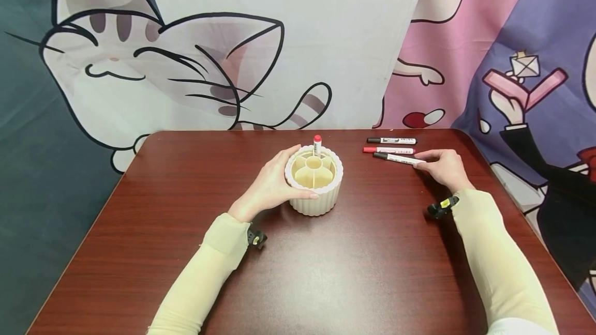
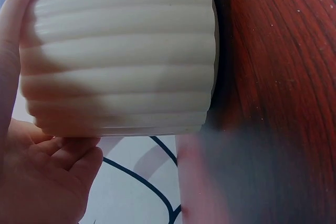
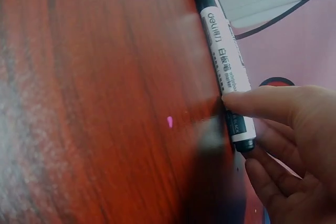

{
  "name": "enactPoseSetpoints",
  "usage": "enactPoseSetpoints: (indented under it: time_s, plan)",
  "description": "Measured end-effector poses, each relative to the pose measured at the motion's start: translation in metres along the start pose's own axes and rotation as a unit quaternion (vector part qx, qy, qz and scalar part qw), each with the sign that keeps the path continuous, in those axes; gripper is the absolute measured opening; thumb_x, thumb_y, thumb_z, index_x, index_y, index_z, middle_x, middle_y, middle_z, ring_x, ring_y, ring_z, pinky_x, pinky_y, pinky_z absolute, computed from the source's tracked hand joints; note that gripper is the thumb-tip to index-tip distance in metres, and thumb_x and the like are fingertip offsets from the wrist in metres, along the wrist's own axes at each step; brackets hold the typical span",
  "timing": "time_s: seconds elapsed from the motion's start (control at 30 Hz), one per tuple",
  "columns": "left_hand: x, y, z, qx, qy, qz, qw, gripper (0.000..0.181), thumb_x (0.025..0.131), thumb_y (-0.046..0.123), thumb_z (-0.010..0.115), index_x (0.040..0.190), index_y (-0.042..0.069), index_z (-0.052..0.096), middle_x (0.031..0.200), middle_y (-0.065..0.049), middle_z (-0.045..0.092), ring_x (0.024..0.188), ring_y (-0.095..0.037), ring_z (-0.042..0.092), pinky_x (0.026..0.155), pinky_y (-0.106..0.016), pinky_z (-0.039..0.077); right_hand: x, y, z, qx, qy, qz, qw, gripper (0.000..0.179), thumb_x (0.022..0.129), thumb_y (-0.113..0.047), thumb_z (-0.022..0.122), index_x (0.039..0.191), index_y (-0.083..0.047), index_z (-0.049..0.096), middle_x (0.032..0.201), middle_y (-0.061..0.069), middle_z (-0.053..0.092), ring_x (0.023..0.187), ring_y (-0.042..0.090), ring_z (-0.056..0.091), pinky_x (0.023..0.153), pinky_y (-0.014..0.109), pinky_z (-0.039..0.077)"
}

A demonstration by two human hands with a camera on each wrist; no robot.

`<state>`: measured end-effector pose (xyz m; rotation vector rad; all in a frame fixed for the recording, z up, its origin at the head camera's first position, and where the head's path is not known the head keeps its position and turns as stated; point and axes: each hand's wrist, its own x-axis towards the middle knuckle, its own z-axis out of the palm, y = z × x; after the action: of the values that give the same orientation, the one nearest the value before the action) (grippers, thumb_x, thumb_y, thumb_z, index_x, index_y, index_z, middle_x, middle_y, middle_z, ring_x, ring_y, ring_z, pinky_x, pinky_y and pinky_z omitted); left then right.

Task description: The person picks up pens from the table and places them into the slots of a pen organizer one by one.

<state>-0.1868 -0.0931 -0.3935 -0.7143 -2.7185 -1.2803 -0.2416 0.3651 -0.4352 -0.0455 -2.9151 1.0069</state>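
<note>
A cream, ribbed pen holder (image 1: 316,204) with several compartments stands upright on the table. My left hand (image 1: 269,182) grips it from the left, thumb along the near side and fingers around the far side. One red-tipped white marker (image 1: 317,145) is upright in a back compartment. At the right, my right hand (image 1: 446,169) pinches the tail end of a black whiteboard marker (image 3: 223,51) between thumb and fingers. That marker lies at or just above the table; which one, I cannot tell. In the left wrist view, the holder's ribbed wall (image 2: 121,51) fills much of the frame.
Beyond the pinched marker lie a red marker (image 1: 386,150) and another black-capped marker (image 1: 393,140), roughly parallel near the back edge. The dark red wooden table (image 1: 307,283) reaches a cartoon-printed curtain (image 1: 344,66) behind. A small pink mark (image 3: 169,122) is on the tabletop.
</note>
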Motion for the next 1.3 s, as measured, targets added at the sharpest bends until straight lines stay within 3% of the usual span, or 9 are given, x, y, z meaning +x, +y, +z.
enactPoseSetpoints:
  time_s: [0.23,0.57,1.1,1.3]
  plan:
    - [0.0,0.0,0.0,0.007,0.001,0.002,1.0,0.117,0.062,0.055,0.095,0.156,0.014,0.038,0.15,-0.002,0.047,0.133,-0.02,0.046,0.11,-0.043,0.037,0.0,-0.001,0.002,-0.019,0.001,-0.025,0.9995,0.032,0.09,-0.021,0.079,0.115,-0.001,0.076,0.116,0.028,0.068,0.103,0.039,0.056,0.084,0.046,0.041]
    - [0.0,0.0,0.0,0.001,0.002,-0.001,1.0,0.117,0.061,0.055,0.095,0.156,0.015,0.038,0.15,-0.001,0.046,0.134,-0.019,0.045,0.11,-0.043,0.037,-0.008,-0.007,-0.004,0.006,0.005,-0.032,0.9995,0.034,0.091,-0.029,0.079,0.116,-0.005,0.077,0.116,0.022,0.07,0.107,0.034,0.057,0.084,0.041,0.042]
    - [-0.001,-0.001,0.001,0.003,0.003,0.001,1.0,0.117,0.062,0.057,0.094,0.156,0.015,0.039,0.149,-0.001,0.048,0.132,-0.02,0.047,0.109,-0.045,0.038,-0.028,-0.031,-0.023,0.046,0.071,-0.004,0.9964,0.048,0.089,-0.048,0.078,0.119,-0.011,0.077,0.117,0.017,0.07,0.1,0.019,0.052,0.075,0.029,0.039]
    - [0.0,-0.002,0.0,0.0,0.001,0.001,1.0,0.117,0.062,0.057,0.094,0.156,0.015,0.038,0.15,-0.005,0.047,0.132,-0.021,0.047,0.109,-0.046,0.038,-0.033,-0.044,-0.029,0.084,0.075,0.013,0.9936,0.052,0.086,-0.051,0.079,0.12,-0.012,0.076,0.119,0.009,0.069,0.099,0.016,0.051,0.073,0.026,0.041]
